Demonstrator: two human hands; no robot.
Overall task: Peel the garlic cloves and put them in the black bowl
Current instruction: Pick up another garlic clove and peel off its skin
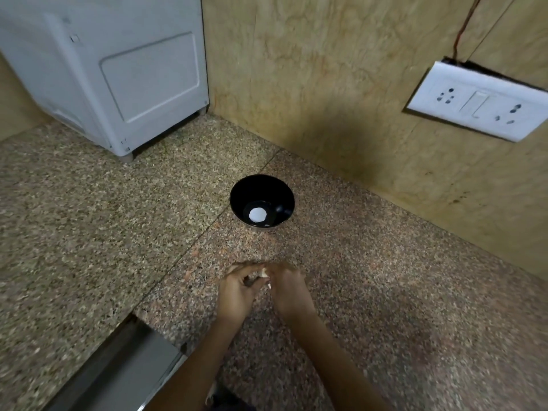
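A black bowl [262, 193] stands on the speckled granite counter [89, 232], near the wall; a bright white spot shows at its bottom. In front of it my left hand [237, 289] and my right hand [289, 289] meet just above the counter. Between their fingertips they pinch a small pale garlic clove [264, 273], mostly hidden by the fingers. A thin pale bit of skin hangs at the right thumb. The image there is blurred.
A white appliance [118, 69] stands at the back left. The beige wall on the right carries a white socket panel [480, 102]. A steel sink edge [118, 366] lies at the lower left. A dark object sits at the bottom edge between my forearms.
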